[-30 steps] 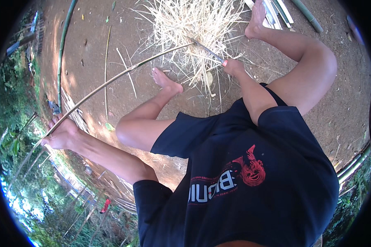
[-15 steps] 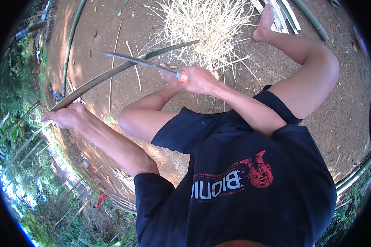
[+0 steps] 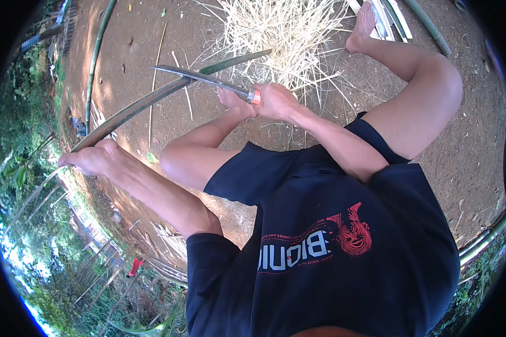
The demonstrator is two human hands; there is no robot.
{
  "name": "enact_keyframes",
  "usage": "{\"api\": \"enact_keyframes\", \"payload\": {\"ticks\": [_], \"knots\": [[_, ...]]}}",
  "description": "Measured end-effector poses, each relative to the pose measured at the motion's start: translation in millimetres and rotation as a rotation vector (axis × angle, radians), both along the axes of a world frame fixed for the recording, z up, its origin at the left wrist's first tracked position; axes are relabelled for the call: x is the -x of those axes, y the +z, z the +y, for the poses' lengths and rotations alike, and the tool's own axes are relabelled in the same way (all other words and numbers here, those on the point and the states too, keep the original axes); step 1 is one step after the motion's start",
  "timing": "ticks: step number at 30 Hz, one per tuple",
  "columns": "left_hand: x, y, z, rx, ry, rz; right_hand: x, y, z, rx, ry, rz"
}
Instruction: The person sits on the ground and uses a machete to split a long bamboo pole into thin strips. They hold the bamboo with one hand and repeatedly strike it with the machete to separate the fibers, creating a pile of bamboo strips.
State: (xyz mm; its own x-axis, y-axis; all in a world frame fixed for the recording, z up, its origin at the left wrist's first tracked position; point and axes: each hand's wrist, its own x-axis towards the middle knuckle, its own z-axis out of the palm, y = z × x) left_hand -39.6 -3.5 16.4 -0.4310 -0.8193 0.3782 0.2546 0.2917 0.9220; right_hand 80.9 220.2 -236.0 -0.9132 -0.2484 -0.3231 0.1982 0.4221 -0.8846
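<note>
My left hand (image 3: 93, 159) is closed round the near-left end of a long split bamboo strip (image 3: 132, 108). The strip slants away to the right, its greener far end reaching the pile of pale shavings. In my right hand (image 3: 278, 102) is a machete (image 3: 213, 80), gripped by its handle, with an orange band showing beside the blade. The blade points left and crosses the strip around its middle; whether the edge bites into it, I cannot tell. A thin strand (image 3: 31, 196) trails down-left from beside my left hand.
Pale bamboo shavings (image 3: 281, 42) lie heaped on the brown dirt ground beyond my hands. My bare feet rest either side of them. A green pole (image 3: 97, 62) lies at left, with split pieces (image 3: 396, 22) and another pole (image 3: 427, 25) at far right. Greenery borders the left.
The machete has shifted slightly right and its blade now lies flatter across the strip. My left hand has barely moved and keeps its hold on the strip.
</note>
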Motion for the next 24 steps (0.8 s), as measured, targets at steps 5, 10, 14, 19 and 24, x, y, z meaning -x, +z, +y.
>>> {"api": "enact_keyframes", "payload": {"ticks": [5, 10, 14, 19, 24], "knots": [[-4.3, -0.4, 5.5, -0.045, -0.018, 0.000, -7.6, 12.1, -0.9, 0.008, 0.018, 0.022], [-1.5, -3.3, 16.2, -0.023, -0.001, 0.011, 6.8, -12.6, 17.0, -0.111, -0.024, -0.056], [-7.7, 5.1, 16.4, -0.019, -0.009, 0.038, -5.7, -1.6, 13.3, -0.081, -0.002, -0.084], [-2.3, -0.5, 2.6, -0.004, -0.048, 0.023, 5.1, -23.6, 17.1, -0.076, 0.011, -0.168], [-8.4, -5.1, -8.4, -0.006, -0.068, 0.106, -0.5, 7.6, 15.1, -0.009, 0.060, -0.128]]}}
